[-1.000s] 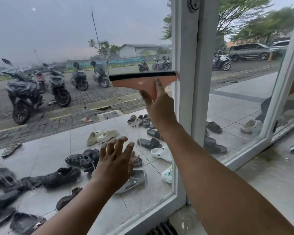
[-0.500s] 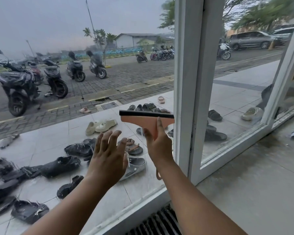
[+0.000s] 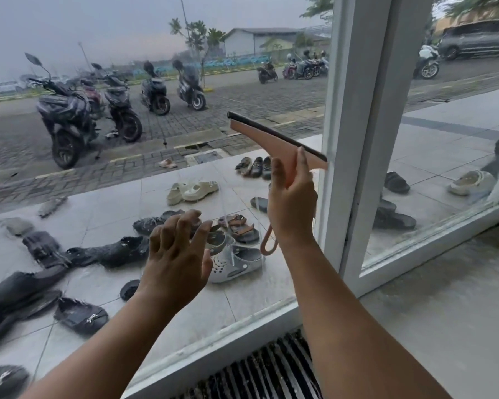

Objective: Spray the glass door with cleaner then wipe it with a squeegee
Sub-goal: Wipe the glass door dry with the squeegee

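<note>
1 squeegee (image 3: 271, 139): right hand (image 3: 293, 208) clasps handle, blade tilted, likely to reach glass door's (image 3: 98, 30) right edge. Left hand (image 3: 175, 260) relaxed, empty.

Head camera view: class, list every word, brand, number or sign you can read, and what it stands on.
No text is readable.
White marks on the black slippers: too blurred to read.
The motorbikes and the car: any plates too small to read.
The squeegee in the right hand: no print shows.
</note>
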